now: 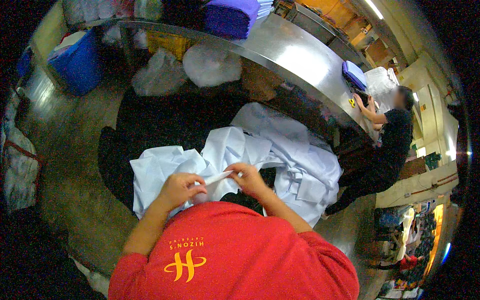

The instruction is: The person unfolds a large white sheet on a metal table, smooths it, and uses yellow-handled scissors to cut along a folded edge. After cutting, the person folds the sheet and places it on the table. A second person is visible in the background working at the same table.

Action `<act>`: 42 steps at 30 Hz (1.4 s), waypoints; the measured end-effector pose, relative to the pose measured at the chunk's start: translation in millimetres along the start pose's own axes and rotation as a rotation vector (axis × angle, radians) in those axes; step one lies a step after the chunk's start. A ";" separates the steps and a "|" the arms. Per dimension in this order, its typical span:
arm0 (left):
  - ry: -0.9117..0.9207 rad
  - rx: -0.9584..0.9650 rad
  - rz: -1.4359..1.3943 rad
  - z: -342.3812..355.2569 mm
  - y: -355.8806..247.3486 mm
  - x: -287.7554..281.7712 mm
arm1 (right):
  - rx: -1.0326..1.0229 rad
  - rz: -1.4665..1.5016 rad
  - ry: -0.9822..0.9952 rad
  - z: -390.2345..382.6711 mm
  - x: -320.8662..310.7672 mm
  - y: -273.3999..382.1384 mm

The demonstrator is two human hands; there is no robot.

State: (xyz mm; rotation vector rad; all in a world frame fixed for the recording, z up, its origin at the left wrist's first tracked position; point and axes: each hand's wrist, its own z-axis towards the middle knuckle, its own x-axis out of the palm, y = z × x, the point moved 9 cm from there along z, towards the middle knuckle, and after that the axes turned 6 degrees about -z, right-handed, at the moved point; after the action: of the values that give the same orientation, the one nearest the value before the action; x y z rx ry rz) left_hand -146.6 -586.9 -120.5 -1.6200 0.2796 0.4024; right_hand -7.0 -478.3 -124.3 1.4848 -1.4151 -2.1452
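A white cloth (216, 178) is stretched between my hands close to my body, its edge folded into a narrow strip. My left hand (182, 190) pinches one end of that edge between thumb and fingers. The other end is pinched in my right hand (247, 179), a short way to the right. More white cloths (307, 175) lie in a loose, crumpled heap in front of me and to my right. Where the held cloth ends and the heap begins, I cannot tell.
A long metal table (300, 55) curves across the far side, bearing a stack of purple cloths (231, 17). At its right a person (395, 130) in dark clothes works beside yellow scissors (352, 102). Stuffed plastic bags (212, 65) sit under it. A blue bin (77, 62) stands far left.
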 end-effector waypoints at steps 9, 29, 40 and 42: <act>-0.617 0.284 0.296 3.0 16.6 -69.5 | -0.281 -0.307 -0.183 11.3 -73.0 90.4; -0.323 -0.392 0.327 -64.8 299.3 -7.2 | -0.253 -0.347 -0.192 -21.0 -90.9 97.6; -0.501 -0.460 0.103 -86.8 361.9 -44.7 | -0.149 -0.336 -0.411 -41.6 -135.7 83.6; -0.594 -0.306 0.105 -80.1 359.4 -70.5 | -0.125 -0.344 -0.437 -45.8 -147.1 85.7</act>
State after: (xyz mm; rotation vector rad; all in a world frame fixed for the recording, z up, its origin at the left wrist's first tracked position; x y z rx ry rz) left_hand -351.6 -703.2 -411.9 -1.7022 -0.1576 1.0192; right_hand 71.6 -463.4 32.8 1.3477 -1.1696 -2.8506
